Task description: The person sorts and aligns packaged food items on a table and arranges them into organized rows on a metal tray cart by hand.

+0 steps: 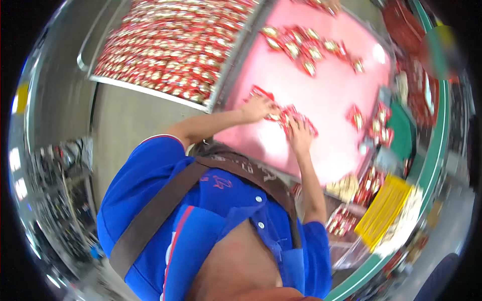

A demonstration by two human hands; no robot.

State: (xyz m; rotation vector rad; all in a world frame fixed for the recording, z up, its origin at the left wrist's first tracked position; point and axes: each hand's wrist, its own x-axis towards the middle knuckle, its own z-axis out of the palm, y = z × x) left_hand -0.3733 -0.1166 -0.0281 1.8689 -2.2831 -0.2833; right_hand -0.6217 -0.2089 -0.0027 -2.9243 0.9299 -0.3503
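Red-and-gold wrapped packets (288,116) lie in a short row on the pink tabletop (311,93), close in front of me. My left hand (258,108) rests at the left part of this row, its fingers curled over a packet. At the right part, my right hand (300,134) has its fingers bent down on another packet. Both hands are low against the surface, a little apart. Blur hides the exact fingertip contact. Farther back on the same surface is a loose pile of similar packets (301,44).
Left of the pink table, a metal-edged tray (150,89) holds many rows of red-and-gold packets. A few packets (356,118) lie toward the right edge. Beyond them are a green container (404,133), a yellow ribbed item (384,210) and a green-edged curved belt (442,110).
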